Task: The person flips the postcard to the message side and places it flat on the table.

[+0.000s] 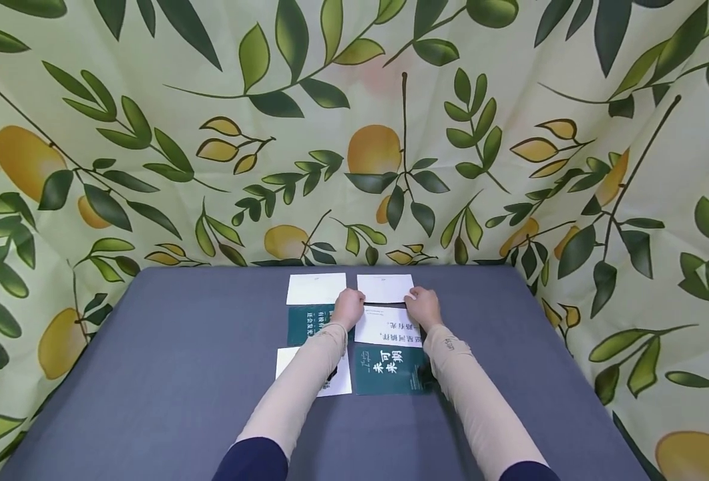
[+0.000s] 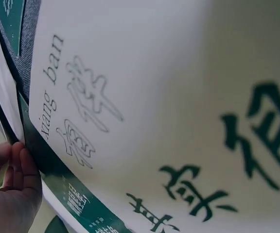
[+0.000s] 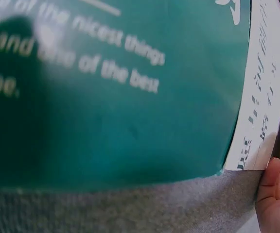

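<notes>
Both hands hold one white card at the far end of the right-hand column of cards. My left hand pinches its near left corner; in the left wrist view, that hand's thumb and fingertips meet at a card edge. At the near right corner, my right hand grips it between thumb and fingers. Just below lies a white card with dark Chinese writing. A green card with white lettering is nearest me in this column and fills much of the right wrist view.
In the left-hand column are a blank white card, a green lettered card and a white card with writing, the last two partly hidden by my left arm. They lie on a grey cloth-covered table. Behind hangs a leaf-and-fruit patterned curtain.
</notes>
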{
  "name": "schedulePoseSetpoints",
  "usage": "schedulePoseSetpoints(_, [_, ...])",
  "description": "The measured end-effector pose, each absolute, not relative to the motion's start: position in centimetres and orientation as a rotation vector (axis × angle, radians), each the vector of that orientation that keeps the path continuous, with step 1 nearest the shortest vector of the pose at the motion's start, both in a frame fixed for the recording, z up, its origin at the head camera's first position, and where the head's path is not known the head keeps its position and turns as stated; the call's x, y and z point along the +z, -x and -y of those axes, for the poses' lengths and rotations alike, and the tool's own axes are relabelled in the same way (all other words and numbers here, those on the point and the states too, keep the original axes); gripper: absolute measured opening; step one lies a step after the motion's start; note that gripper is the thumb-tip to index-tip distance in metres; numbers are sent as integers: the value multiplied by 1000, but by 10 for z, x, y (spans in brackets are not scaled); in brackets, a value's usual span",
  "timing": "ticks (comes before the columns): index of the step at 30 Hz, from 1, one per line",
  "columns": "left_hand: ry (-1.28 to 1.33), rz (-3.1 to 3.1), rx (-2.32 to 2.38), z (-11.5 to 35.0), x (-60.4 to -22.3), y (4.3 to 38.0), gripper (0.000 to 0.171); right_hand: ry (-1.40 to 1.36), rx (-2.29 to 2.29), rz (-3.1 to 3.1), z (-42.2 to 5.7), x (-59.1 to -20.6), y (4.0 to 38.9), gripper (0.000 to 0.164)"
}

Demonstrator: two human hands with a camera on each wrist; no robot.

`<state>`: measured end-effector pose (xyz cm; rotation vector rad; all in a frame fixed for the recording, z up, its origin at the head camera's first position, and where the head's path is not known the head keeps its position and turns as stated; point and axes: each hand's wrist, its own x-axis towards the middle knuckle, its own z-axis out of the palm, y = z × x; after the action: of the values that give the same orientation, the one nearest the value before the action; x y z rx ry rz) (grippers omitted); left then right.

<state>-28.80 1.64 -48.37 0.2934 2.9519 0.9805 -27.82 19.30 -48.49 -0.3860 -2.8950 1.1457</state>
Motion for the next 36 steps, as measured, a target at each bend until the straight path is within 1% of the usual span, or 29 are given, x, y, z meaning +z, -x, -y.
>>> schedulePoseSetpoints(8, [-288,-2926,933,-20,-481,286,24,296,924,2970,-193,-490,281,38])
schedulePoseSetpoints(17, [-395,-3003,798,-20,-483,283,22,291,809,2998,-193,-494,280,36])
schedulePoseSetpoints(22, [-434,-3043,834,-16,-485,279,23,288,911,2963,-193,-493,274,40])
schedulePoseSetpoints(29, [-442,-3040,982,-7,-484,275,23,372,1235,2870,-199,-484,272,50])
schedulePoseSetpoints(36, [-405,-3027,1210,11,-473,272,23,384,1268,2882,-199,-478,270,53])
